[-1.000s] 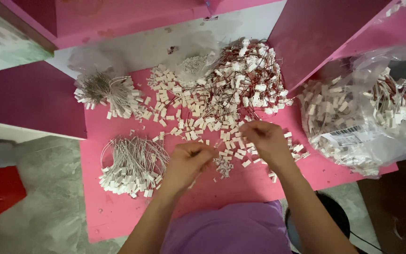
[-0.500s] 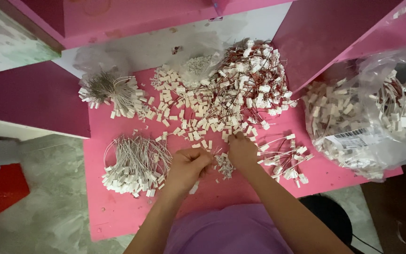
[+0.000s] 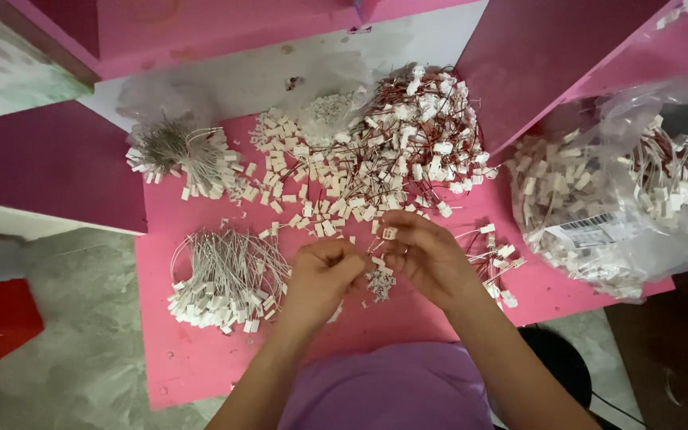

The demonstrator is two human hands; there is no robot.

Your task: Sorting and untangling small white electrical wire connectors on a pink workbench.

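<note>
My two hands meet over the middle of the pink table [image 3: 201, 358]. My right hand [image 3: 431, 259] pinches a small white plastic connector [image 3: 390, 233] between its fingertips. My left hand [image 3: 324, 275] is curled with its fingertips closed close beside it; what it grips is hidden. A small heap of tiny white pieces [image 3: 379, 283] lies under both hands. A spread of loose white connectors [image 3: 304, 179] lies just beyond my hands, with a big heap of red-wired connectors [image 3: 424, 139] behind it.
A fan of grey-wired connectors [image 3: 228, 279] lies left of my left hand, another bundle [image 3: 177, 155] at the back left. Some red-wired pieces [image 3: 495, 259] lie by my right hand. A clear plastic bag of connectors [image 3: 615, 191] sits at right. Dark pink panels flank the table.
My right hand has drawn back from the loose connectors toward my left hand, now holding a white connector up at its fingertips. My left hand stayed about where it was.
</note>
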